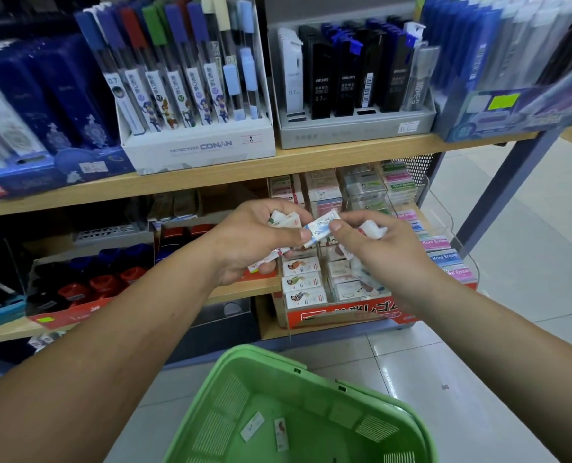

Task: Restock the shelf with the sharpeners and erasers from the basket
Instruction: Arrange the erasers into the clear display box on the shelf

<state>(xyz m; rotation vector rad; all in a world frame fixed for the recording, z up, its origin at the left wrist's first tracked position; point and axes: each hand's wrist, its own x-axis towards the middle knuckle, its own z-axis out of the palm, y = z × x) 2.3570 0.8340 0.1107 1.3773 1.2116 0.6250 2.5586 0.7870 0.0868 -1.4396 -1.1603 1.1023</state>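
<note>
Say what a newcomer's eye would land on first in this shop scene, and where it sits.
First, the hands at the centre: the left hand grips a clutch of small erasers, and the right hand pinches a blue-and-white eraser, above the red eraser display box. Next, the green basket at the bottom, with two erasers on its floor.

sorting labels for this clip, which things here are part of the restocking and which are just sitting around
Job: left hand gripping a bunch of erasers; right hand pinching the blue-and-white eraser; green basket with two loose erasers; red eraser display.
Just there: lead refill boxes; ink bottles.
</note>
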